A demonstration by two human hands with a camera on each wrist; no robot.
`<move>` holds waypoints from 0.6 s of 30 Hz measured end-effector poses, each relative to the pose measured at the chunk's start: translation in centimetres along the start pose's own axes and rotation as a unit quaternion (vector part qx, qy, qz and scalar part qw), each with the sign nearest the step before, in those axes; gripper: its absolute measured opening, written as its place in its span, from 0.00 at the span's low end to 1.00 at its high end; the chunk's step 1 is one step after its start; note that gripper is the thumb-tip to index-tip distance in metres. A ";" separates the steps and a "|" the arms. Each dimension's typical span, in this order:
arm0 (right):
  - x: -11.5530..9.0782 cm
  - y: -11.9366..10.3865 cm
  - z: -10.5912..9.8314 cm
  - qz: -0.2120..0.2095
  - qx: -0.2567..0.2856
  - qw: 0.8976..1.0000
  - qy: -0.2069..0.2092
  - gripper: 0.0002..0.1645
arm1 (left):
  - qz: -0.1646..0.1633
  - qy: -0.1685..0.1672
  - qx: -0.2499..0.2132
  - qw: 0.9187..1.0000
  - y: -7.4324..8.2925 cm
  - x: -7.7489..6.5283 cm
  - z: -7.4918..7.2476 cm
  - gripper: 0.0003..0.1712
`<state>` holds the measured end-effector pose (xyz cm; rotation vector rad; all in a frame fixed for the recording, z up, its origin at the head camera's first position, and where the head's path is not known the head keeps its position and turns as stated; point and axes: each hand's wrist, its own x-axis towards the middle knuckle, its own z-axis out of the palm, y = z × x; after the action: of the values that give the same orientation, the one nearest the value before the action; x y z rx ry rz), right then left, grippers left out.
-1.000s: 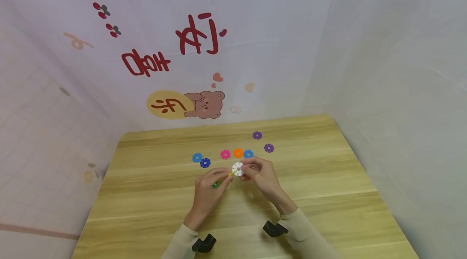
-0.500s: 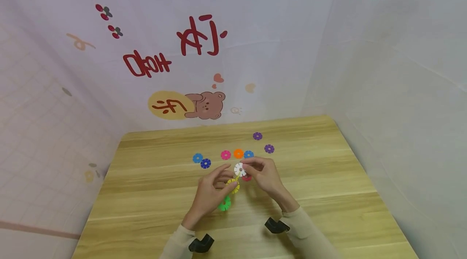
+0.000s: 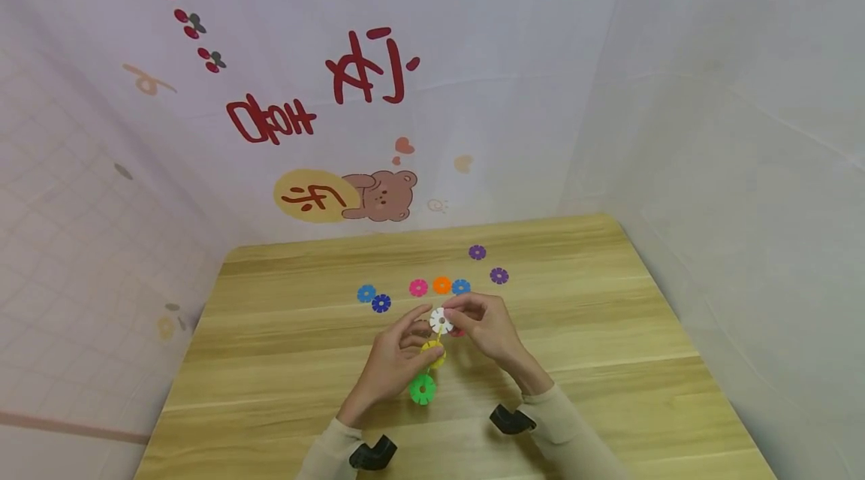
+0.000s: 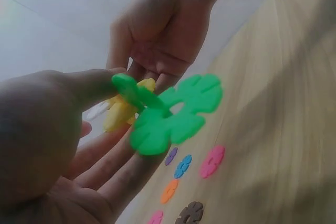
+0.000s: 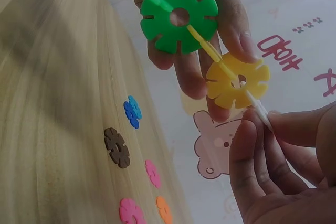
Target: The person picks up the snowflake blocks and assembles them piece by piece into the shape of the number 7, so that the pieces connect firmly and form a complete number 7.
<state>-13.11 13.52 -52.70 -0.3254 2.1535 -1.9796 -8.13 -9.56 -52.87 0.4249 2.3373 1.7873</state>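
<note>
A chain of slotted snowflake discs hangs between my hands. My right hand pinches the white disc at its top, between thumb and fingers. Below it come yellow discs, one edge-on in the right wrist view, then green discs, one also edge-on there. My left hand is beside the chain, fingers spread and gently bent, its thumb lying over the yellow disc's edge. In the left wrist view a green disc is nearest the camera and partly covers the yellow piece.
Loose discs lie on the wooden table: pink, orange, light blue, dark blue and purple. A brown disc shows in the wrist views. Printed cloth walls stand around the table.
My left hand has loosened from its pinch at the chain and spread its fingers. The yellow and green discs have come into view and hang lower. My right hand keeps the white disc.
</note>
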 end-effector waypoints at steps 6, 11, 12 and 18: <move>0.0 0.0 0.1 -0.007 -0.002 1.000 -0.009 0.08 | -0.019 -0.014 -0.013 1.000 -0.2 -0.1 -0.1 0.42; -0.2 0.2 -0.2 -0.013 -0.012 1.000 -0.008 0.10 | -0.026 -0.012 -0.023 0.999 -0.6 -0.2 -0.4 0.41; -0.2 0.3 -0.3 -0.013 -0.017 1.000 -0.006 0.10 | -0.028 -0.010 -0.024 0.999 -0.6 -0.3 -0.5 0.41; -0.8 1.2 -1.8 -0.018 -0.056 0.998 0.024 0.11 | -0.030 0.009 -0.026 0.999 -0.8 -0.7 -1.3 0.42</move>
<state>-12.90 15.57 -53.75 -0.3382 2.3094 -1.9084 -7.99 -11.14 -53.31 0.3284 2.2848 1.8270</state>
